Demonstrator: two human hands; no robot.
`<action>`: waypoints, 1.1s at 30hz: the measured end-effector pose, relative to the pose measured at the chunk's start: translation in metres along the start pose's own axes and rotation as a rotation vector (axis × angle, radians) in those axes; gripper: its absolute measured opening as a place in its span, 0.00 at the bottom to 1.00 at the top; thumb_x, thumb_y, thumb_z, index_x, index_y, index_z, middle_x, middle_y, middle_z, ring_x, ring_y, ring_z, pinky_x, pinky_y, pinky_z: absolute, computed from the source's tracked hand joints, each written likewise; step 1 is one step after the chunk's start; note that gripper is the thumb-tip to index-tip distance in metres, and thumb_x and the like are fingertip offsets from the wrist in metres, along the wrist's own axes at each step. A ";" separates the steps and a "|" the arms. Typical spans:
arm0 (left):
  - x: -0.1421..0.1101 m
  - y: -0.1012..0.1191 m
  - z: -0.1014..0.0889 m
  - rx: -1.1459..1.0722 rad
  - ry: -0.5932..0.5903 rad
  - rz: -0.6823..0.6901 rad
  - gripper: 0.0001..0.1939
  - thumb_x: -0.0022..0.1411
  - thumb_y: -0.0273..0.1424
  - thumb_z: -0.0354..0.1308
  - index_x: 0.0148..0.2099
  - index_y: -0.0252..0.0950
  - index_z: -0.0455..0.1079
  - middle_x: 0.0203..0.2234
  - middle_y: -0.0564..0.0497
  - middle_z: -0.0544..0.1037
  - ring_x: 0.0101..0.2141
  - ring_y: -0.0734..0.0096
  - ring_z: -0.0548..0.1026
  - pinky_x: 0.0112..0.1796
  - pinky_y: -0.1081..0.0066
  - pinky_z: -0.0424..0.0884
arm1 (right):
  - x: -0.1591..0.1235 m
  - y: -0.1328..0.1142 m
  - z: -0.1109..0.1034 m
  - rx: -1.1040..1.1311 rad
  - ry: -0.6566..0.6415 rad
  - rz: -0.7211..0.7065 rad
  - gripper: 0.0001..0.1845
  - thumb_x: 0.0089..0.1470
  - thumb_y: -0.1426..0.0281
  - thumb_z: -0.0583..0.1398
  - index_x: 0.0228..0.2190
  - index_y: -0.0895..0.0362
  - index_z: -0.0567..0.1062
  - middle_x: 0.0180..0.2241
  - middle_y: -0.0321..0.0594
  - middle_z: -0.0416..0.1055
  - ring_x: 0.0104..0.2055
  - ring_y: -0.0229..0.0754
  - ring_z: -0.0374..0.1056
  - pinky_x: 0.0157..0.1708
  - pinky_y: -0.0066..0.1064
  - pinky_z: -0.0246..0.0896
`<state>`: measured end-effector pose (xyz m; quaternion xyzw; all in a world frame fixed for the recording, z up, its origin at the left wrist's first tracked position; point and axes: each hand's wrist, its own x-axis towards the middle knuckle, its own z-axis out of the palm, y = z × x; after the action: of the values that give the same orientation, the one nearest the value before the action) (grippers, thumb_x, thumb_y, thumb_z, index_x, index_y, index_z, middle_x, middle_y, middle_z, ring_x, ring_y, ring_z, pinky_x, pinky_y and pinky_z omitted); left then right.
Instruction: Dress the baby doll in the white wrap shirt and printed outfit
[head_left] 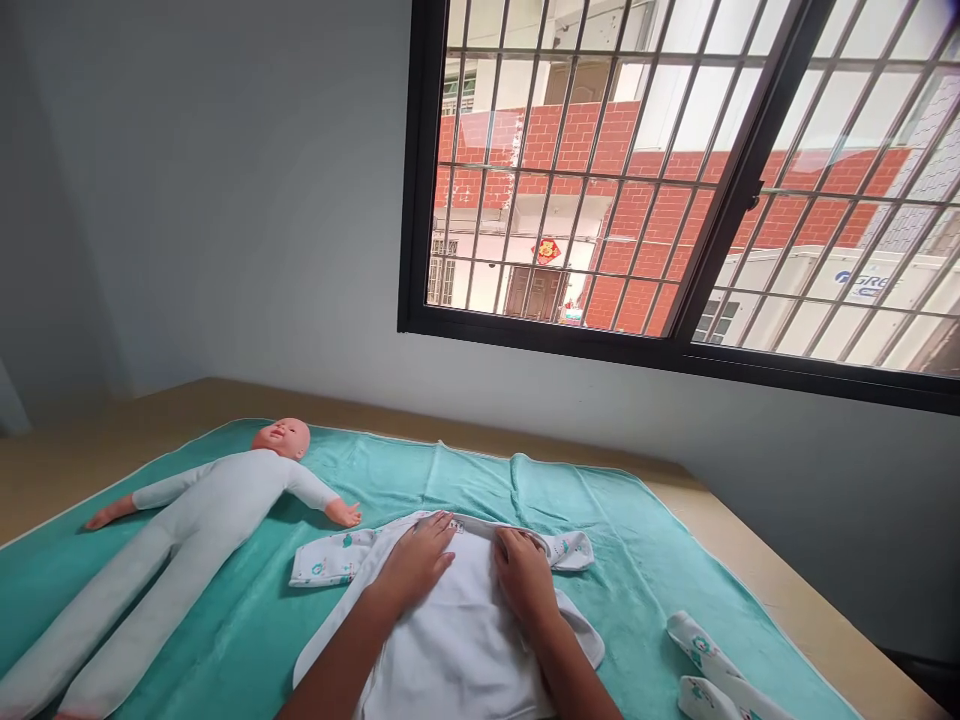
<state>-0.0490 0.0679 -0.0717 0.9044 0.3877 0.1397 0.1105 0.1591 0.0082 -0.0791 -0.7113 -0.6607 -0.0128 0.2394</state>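
Garment laid out beside a doll, seen from the wearer's viewpoint. Progress, as judged from the layout: the white garment (pixel 457 640) is spread, its pale inner face apparently upward and its collar end far, while the left sleeve (pixel 330 562) and right sleeve (pixel 573 551) extend to either side. The doll (pixel 225 495) lies face up to the left, apart from the garment, with its white cloth body bearing none of the patterned fabric. The spreading thus appears largely done; creases in the middle and a bunched right shoulder are left unsmoothed. The patterned piece (pixel 716 670) at the near right lies apart from both hands, its near end cut off by the frame.

The left hand (pixel 420 560) rests on the garment left of the collar label (pixel 456 526), fingers extended and close together, gripping nothing. The right hand (pixel 525 575) lies at the collar's right side, fingers bent over the cloth; whether they pinch the edge, one cannot tell.

Counts: one doll; one spread garment with two visible sleeves; one collar label; one patterned piece, showing two tubular parts; one green blanket (pixel 585 495) beneath them all; one table (pixel 721 525); two hands.
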 end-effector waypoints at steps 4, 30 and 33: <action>0.001 -0.001 -0.002 -0.005 0.056 -0.005 0.24 0.66 0.30 0.49 0.63 0.39 0.64 0.66 0.49 0.62 0.66 0.63 0.57 0.64 0.57 0.56 | 0.003 0.011 -0.001 0.008 0.077 0.055 0.18 0.60 0.74 0.49 0.44 0.55 0.75 0.43 0.45 0.74 0.46 0.46 0.69 0.48 0.34 0.60; -0.010 0.004 0.006 0.059 0.006 0.028 0.25 0.69 0.41 0.47 0.65 0.42 0.62 0.67 0.46 0.59 0.67 0.55 0.54 0.63 0.50 0.54 | -0.005 0.028 -0.006 -0.007 0.021 0.044 0.23 0.62 0.70 0.49 0.56 0.60 0.70 0.59 0.50 0.67 0.63 0.52 0.60 0.61 0.50 0.51; -0.015 0.022 0.014 0.053 0.041 -0.024 0.23 0.69 0.37 0.46 0.63 0.38 0.65 0.64 0.42 0.63 0.64 0.55 0.60 0.63 0.49 0.54 | -0.009 0.013 -0.011 0.024 0.061 -0.026 0.22 0.61 0.74 0.48 0.52 0.61 0.74 0.57 0.50 0.69 0.60 0.47 0.63 0.62 0.41 0.53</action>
<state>-0.0397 0.0410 -0.0806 0.8992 0.4044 0.1467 0.0801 0.1739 -0.0047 -0.0766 -0.6991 -0.6623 -0.0296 0.2678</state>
